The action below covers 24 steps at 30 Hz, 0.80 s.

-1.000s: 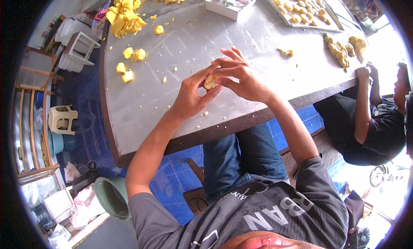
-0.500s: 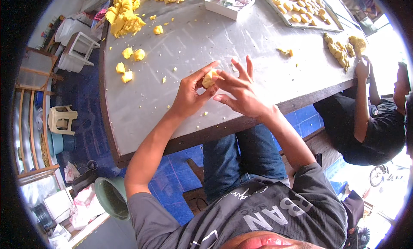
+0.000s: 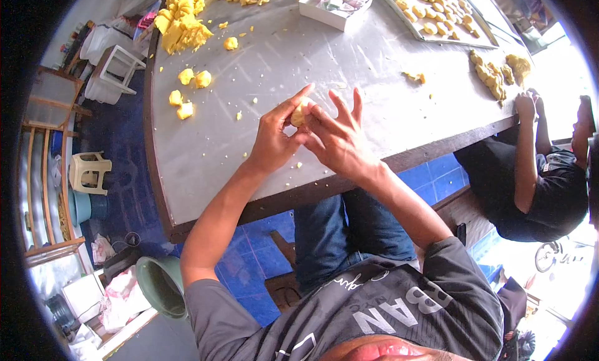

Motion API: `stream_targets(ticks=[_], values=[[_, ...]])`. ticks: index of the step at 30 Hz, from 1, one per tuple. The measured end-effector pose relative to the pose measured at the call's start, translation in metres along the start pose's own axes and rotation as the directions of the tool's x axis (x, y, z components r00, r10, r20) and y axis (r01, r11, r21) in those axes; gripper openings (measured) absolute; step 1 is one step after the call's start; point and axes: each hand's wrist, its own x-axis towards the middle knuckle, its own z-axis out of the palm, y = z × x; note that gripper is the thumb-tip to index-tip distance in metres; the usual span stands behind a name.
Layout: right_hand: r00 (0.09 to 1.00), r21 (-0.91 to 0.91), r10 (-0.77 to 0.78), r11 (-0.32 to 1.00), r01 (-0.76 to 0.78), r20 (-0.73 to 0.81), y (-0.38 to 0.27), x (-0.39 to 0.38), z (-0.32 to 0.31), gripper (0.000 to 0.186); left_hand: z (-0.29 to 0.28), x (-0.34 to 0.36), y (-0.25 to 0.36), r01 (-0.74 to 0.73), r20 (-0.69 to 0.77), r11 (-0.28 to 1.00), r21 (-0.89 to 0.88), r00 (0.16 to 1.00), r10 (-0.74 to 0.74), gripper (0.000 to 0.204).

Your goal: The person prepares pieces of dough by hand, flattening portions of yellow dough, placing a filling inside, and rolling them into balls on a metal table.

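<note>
Above the near part of the grey table (image 3: pixel 268 68), a small pale yellow piece of dough (image 3: pixel 299 113) sits between my two hands. My left hand (image 3: pixel 278 129) curves around its left side with thumb and fingers. On its right side, my right hand (image 3: pixel 342 136) pinches it with thumb and index finger, while other fingers stretch up and apart. Part of the dough is hidden behind the fingers. To the left on the table lie several yellow dough lumps (image 3: pixel 203 79), with crumbs scattered about them.
A big yellow dough mass (image 3: pixel 187 30) lies at the far left. A white box (image 3: pixel 340 11) of small packets and a tray (image 3: pixel 437 41) of shaped pieces stand at the back. At right, a co-worker (image 3: pixel 536 180) handles brownish dough (image 3: pixel 490 74). A green bucket (image 3: pixel 162 286) stands lower left.
My right hand has shifted slightly left, closer to my left hand, and its fingers have changed angle on the dough. The co-worker's hands have come together at the table edge.
</note>
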Motion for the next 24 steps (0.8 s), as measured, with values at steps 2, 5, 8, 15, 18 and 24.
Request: stream_targets(ticks=[2,5,8,15,18,24], values=[[0.995,-0.047,0.072,0.997,-0.069,0.07,-0.007,-0.002,-0.002,0.029,-0.003,-0.001,-0.001,0.048,0.006,0.999,-0.006,0.999,-0.048,0.058],[0.989,0.184,0.144,0.972,-0.149,0.038,0.002,-0.002,-0.007,0.042,0.0,0.001,0.001,0.05,-0.002,0.999,-0.011,0.999,-0.05,0.058],[0.923,0.463,0.384,0.813,-0.352,0.026,0.009,0.003,-0.003,0.059,0.0,0.003,0.007,-0.021,-0.018,0.996,0.084,1.0,0.023,0.061],[0.861,0.613,0.42,0.611,-0.502,0.287,0.028,0.015,0.009,0.067,-0.006,0.002,0.003,-0.16,0.009,0.912,0.377,0.986,0.169,0.069],[0.927,0.573,0.253,0.731,-0.37,0.276,0.033,0.016,0.005,0.063,-0.016,0.002,0.01,-0.106,0.065,0.886,0.451,0.994,0.086,0.071],[0.876,0.331,0.129,0.892,-0.308,0.465,0.065,0.003,0.015,0.066,-0.026,0.016,0.015,-0.065,0.26,0.882,0.466,0.963,-0.066,0.083]])
